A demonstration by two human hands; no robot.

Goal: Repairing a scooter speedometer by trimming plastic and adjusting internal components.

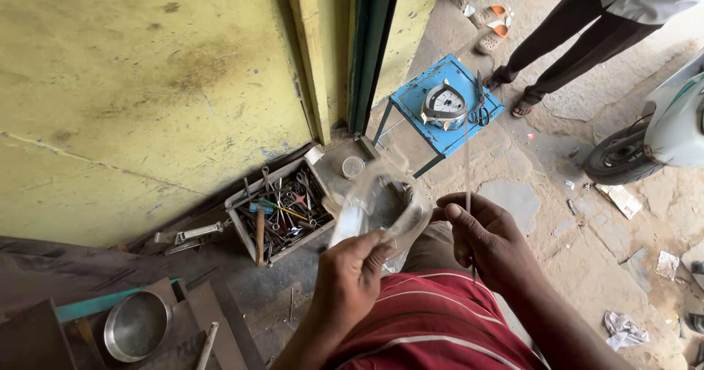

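- The left hand [352, 275] sits closest, over the red striped shirt [433, 326]; its grip is closed around a clear plastic piece [378, 205] that curls up and away from the fingers.
- The plastic is blurred, so whether it is a strip, a sheet or a cover cannot be told; it hangs in the air between the two hands, above the knee.
- The right hand [484, 242] is just beside it, thumb and fingers pinched shut on a thin rod [468, 165] that stands nearly upright and runs below the hand as well.
- To do this well, the person probably needs a firm left hold low on the plastic so that the free end stops wobbling, and a steady rod kept close to the plastic's edge.
- A pinch nearer the rod's working end would likely give finer control; the long free length may sway.
- On the floor beyond the hands lies a tool tray [282, 209] full of pliers and drivers, with a small cup [353, 167] behind it.
- To the lower left a steel bowl [136, 326] rests on dark boards.
- Farther off, a blue stool [440, 132] carries a dial gauge [444, 106] and scissors [480, 113].
- Farthest, another person's legs [565, 40] and a scooter wheel [620, 157] stand on the pavement.
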